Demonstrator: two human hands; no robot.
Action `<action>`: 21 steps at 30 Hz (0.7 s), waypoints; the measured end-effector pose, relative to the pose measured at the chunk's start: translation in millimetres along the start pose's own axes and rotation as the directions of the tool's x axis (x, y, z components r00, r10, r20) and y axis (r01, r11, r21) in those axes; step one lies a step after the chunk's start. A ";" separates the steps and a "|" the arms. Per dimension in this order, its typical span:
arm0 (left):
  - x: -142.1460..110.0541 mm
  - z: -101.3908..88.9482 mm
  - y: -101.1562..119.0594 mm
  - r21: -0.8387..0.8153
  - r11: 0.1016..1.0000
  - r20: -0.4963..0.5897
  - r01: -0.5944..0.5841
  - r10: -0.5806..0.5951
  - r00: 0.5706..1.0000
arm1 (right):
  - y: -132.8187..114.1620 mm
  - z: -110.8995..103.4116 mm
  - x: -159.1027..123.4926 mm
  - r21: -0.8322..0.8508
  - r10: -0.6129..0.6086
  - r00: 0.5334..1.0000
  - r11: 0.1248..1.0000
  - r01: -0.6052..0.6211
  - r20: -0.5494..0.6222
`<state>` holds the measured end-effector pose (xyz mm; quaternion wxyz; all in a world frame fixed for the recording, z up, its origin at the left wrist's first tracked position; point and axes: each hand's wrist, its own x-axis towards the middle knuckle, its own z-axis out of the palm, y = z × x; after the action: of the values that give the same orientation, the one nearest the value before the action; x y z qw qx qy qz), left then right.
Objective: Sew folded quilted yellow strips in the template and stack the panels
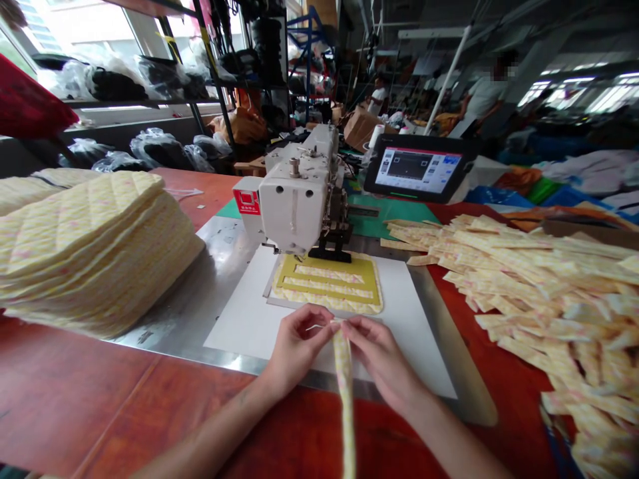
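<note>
Both hands meet at the upper end of a yellow patterned fabric strip [344, 379], which hangs down toward me. My left hand [302, 342] pinches its tip from the left, thumb against fingers, and a thin white thread shows by those fingers. From the right, my right hand [377, 352] pinches the same end. Just beyond my fingertips, a quilted yellow fabric panel [377, 305] lies under an olive slotted template [327, 279] on a white sheet [239, 326]. Above its far edge stands the head of a sewing machine [294, 206].
A tall stack of quilted panels [110, 259] stands at left on the red table [200, 426]. Many loose fabric strips [549, 299] are heaped at right. A control screen [417, 169] sits behind the machine. Two people are in the background.
</note>
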<state>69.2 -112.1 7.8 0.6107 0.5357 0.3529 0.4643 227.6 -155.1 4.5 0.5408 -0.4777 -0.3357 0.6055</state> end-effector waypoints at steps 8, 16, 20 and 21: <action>1.4 2.2 -5.8 -0.115 0.993 -0.040 -0.029 0.025 0.999 | -27.2 -4.4 5.0 -0.352 -0.255 0.966 0.901 0.254 0.046; -2.9 -13.8 -5.1 0.310 0.941 0.006 -0.136 0.141 0.990 | -72.6 15.7 66.6 -0.530 -0.331 0.414 -0.535 0.658 0.848; 0.3 -26.0 5.7 0.526 0.808 -0.023 -0.265 0.325 0.946 | -38.4 34.5 122.8 -0.408 -0.177 0.401 -0.671 0.619 0.899; 2.7 -28.6 7.5 0.571 0.778 -0.041 -0.263 0.347 0.937 | -31.6 37.4 133.1 -0.407 -0.165 0.409 -0.668 0.623 0.897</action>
<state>42.0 -100.3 10.3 0.3174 0.7051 0.4241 0.4714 208.4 -15.1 16.8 0.1108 -0.3181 -0.9125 -0.2320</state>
